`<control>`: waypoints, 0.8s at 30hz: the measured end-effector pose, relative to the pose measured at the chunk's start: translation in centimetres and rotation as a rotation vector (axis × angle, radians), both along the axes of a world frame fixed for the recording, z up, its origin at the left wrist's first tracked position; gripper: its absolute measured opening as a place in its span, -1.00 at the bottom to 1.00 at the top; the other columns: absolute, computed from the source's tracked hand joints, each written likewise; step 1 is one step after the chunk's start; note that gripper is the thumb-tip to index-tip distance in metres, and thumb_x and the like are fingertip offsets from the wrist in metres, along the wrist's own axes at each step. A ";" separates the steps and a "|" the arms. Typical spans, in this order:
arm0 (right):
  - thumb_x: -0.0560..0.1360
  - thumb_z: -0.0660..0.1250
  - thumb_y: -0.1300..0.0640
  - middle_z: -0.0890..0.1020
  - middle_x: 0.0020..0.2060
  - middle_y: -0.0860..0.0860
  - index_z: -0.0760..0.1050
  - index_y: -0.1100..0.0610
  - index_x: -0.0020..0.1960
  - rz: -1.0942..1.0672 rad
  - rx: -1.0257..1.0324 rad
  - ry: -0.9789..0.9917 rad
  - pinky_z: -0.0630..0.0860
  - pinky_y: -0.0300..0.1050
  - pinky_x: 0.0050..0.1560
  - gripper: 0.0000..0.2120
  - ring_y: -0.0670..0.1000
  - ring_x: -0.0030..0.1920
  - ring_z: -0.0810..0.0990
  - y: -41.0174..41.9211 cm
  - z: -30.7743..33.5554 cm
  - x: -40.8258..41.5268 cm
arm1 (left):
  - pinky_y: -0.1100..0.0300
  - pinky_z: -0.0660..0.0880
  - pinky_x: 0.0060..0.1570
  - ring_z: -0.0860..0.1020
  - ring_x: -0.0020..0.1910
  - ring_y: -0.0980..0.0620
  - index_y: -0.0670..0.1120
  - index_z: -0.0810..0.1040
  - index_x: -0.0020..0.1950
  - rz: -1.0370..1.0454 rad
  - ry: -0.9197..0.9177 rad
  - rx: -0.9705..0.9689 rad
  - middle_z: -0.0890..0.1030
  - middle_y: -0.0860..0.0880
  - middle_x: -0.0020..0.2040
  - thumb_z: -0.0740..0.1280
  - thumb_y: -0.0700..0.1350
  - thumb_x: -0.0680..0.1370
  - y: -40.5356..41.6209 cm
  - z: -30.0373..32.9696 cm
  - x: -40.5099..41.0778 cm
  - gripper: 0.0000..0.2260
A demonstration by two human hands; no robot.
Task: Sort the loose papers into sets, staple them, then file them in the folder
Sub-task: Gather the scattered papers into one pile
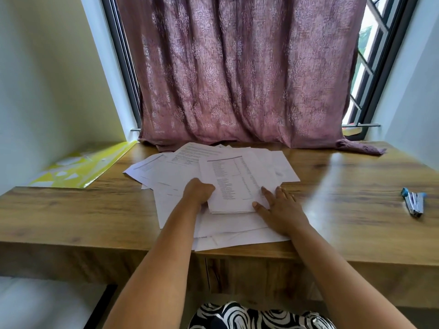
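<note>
Our right hand point(278, 208) lies spread flat, steadying the loose papers point(228, 224), while our left hand point(199, 192) beside it grips a printed sheaf point(231, 184) to lift it.

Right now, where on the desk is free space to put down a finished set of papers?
Bare wood lies between the spread papers and the stapler, and on the near left of the desk, in front of the yellow folder. The middle is crowded: overlapping sheets, the left hand gripping a stack, the right hand flat beside it.
</note>
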State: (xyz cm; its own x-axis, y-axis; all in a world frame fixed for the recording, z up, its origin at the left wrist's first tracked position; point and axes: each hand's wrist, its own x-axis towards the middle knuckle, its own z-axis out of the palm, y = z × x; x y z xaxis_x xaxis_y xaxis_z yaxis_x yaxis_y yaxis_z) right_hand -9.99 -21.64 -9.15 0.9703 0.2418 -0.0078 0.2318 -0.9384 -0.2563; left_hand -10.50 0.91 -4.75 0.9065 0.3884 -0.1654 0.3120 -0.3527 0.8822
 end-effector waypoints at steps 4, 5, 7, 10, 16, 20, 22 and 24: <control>0.56 0.02 -0.34 0.19 0.54 0.05 0.03 -0.11 0.57 -0.046 0.219 -0.011 0.16 0.12 0.49 -0.35 0.14 0.52 0.16 -0.4 0.5 0.0 | 0.03 0.51 0.12 0.50 0.18 -0.15 -0.18 0.35 0.37 -0.078 -0.010 0.009 0.51 -0.14 0.26 0.28 -0.19 0.57 -0.5 -0.2 -0.4 -0.62; 0.55 0.07 -0.33 0.26 0.51 0.04 0.07 -0.11 0.55 -0.069 0.315 -0.016 0.24 0.13 0.46 -0.35 0.14 0.49 0.25 -0.5 0.5 0.0 | 0.01 0.49 0.14 0.48 0.18 -0.13 -0.14 0.30 0.39 -0.106 -0.028 0.034 0.49 -0.11 0.25 0.27 -0.18 0.58 -0.8 -0.2 -0.7 -0.61; 0.54 0.17 -0.29 0.36 0.45 0.04 0.14 -0.08 0.53 -0.121 0.512 -0.047 0.34 0.09 0.39 -0.37 0.11 0.42 0.36 -0.8 0.4 0.0 | 0.06 0.46 0.11 0.45 0.14 -0.05 -0.08 0.25 0.42 -0.139 -0.099 0.033 0.48 -0.05 0.21 0.27 -0.19 0.59 -1.1 -0.6 -1.2 -0.58; 0.53 0.28 -0.19 0.38 0.42 0.05 0.18 -0.03 0.53 -0.170 0.726 -0.125 0.38 -0.05 0.27 -0.35 0.05 0.33 0.41 -1.2 0.5 0.0 | 0.05 0.46 0.22 0.45 0.19 0.00 0.01 0.23 0.45 -0.124 -0.247 -0.059 0.48 0.02 0.27 0.27 -0.19 0.61 -0.8 -1.2 -2.6 -0.56; 0.22 0.48 -0.36 0.42 0.39 0.01 0.08 -0.03 0.53 -0.238 1.037 0.169 0.49 0.19 0.27 0.05 0.12 0.29 0.50 -2.3 2.5 1.3 | -0.06 0.45 0.32 0.48 0.30 0.03 0.16 0.23 0.44 -0.247 -0.435 -0.253 0.51 0.11 0.30 0.35 -0.09 0.58 0.5 -2.0 -6.1 -0.50; 0.36 0.56 0.08 0.56 0.23 0.09 0.16 0.02 0.50 -0.254 1.252 0.243 0.57 0.22 0.12 -0.15 0.14 0.12 0.62 -2.8 3.5 1.7 | 0.02 0.53 0.22 0.54 0.21 0.06 0.15 0.17 0.46 -0.337 -0.337 -0.293 0.54 0.08 0.23 0.43 -0.23 0.51 0.6 -0.6 -6.7 -0.33; 0.40 0.50 0.28 0.61 0.16 0.12 0.32 0.11 0.40 -0.215 1.359 0.262 0.60 0.19 0.06 -0.36 0.14 0.06 0.66 -2.9 4.0 1.7 | 0.05 0.54 0.18 0.55 0.16 0.07 0.14 0.22 0.43 -0.327 -0.318 -0.246 0.55 0.08 0.19 0.42 -0.29 0.51 0.5 0.3 -6.4 -0.37; 0.41 0.46 0.34 0.64 0.12 0.13 0.42 0.14 0.30 -0.144 1.375 0.298 0.60 0.21 0.07 -0.50 0.14 0.05 0.67 -2.8 4.8 1.3 | 0.03 0.57 0.12 0.56 0.14 0.02 0.12 0.25 0.39 -0.316 -0.281 -0.234 0.54 0.04 0.19 0.38 -0.32 0.51 0.2 1.1 -6.0 -0.41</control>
State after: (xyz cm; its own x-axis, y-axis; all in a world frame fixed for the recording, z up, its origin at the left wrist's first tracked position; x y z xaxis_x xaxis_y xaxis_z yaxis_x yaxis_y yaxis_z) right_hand -8.71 -24.46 -4.34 0.9906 0.1247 -0.0569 -0.0679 0.0857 -0.9940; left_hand -16.49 1.13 -3.67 0.9963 0.0681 0.0526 -0.0401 -0.1734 0.9840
